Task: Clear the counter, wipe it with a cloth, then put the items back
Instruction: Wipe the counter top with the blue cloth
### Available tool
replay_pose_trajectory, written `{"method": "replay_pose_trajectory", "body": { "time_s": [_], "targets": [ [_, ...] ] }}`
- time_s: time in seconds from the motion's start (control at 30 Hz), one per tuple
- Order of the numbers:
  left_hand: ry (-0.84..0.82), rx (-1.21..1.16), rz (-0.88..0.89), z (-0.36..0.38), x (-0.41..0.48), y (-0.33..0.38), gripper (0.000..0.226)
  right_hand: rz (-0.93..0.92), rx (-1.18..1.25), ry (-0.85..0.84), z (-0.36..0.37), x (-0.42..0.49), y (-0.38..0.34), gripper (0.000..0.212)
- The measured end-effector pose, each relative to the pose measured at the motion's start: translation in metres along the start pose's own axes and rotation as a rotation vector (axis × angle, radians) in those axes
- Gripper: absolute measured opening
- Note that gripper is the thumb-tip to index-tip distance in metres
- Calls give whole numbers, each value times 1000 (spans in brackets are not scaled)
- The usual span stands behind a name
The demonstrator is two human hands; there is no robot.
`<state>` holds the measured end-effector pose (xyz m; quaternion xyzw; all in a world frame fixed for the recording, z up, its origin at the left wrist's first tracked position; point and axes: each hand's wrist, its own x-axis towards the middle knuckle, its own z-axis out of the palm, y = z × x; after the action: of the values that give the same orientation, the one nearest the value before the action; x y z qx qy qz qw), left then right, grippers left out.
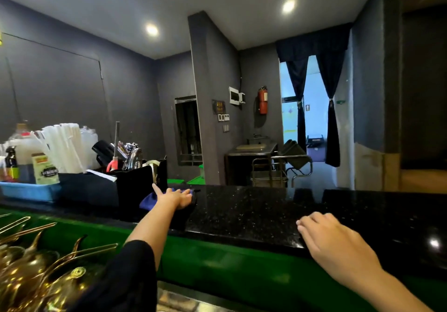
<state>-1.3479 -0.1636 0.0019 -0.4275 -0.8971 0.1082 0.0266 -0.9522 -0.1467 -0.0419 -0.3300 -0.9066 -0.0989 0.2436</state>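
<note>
A black speckled stone counter (pixel 254 211) runs across the middle of the view. My left hand (pixel 175 198) lies flat with straight fingers on a blue cloth (pixel 148 201), pressing it onto the counter near the far edge. My right hand (pixel 333 236) rests palm down on the counter's near edge, fingers relaxed and holding nothing. Left of the cloth stands a black utensil holder (pixel 135 178) with tools in it. Further left, a blue tray (pixel 29 190) carries a green-labelled box (pixel 45 171), bottles and a bundle of white straws (pixel 64 147).
A green ledge (pixel 217 258) runs below the counter's near edge. Gold-coloured metal utensils (pixel 36 263) are heaped at the lower left. Beyond the counter are a steel table with a sink (pixel 251 152), a metal trolley (pixel 278 169) and a curtained doorway (pixel 312 108).
</note>
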Motion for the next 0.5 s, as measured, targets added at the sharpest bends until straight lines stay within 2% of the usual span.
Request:
{"method": "replay_pose_trajectory", "body": {
  "time_s": [0.03, 0.1, 0.2, 0.3, 0.4, 0.5],
  "targets": [
    [-8, 4, 20, -2, 4, 10, 57, 36, 21, 65, 4, 2, 1, 76],
    [-6, -26, 80, -10, 11, 33, 58, 43, -46, 127, 12, 7, 3, 56],
    [-29, -119, 159, -24, 24, 81, 55, 39, -97, 171, 13, 9, 1, 46],
    [-58, -165, 303, -34, 28, 131, 56, 96, -121, 164, 14, 11, 3, 31],
    [-42, -172, 438, -40, 5, 171, 52, 88, -153, 146, 10, 10, 1, 39],
    [1, -179, 499, -35, -31, 170, 48, 138, -62, 56, 4, 8, 2, 30]
  ]
}}
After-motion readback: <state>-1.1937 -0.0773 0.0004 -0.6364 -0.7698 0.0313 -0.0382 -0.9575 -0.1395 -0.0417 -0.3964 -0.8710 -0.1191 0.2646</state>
